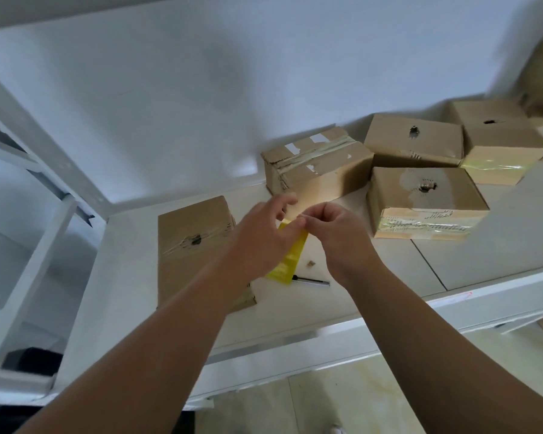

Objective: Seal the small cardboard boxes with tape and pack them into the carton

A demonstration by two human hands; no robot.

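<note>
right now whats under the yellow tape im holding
A slim pen-like tool lies on the white table under the yellow tape; its left end is hidden by the tape.

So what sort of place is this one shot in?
Probably a small packing or storage area: several taped cardboard boxes on a white table, a white rack frame at left, and a yellow strip held over the table.

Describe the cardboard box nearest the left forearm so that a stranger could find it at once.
Start at the white table. The other boxes cluster at its back right; this box lies alone, just left of the left hand. No other box touches it, and clear tape crosses the hole in its top.
</note>
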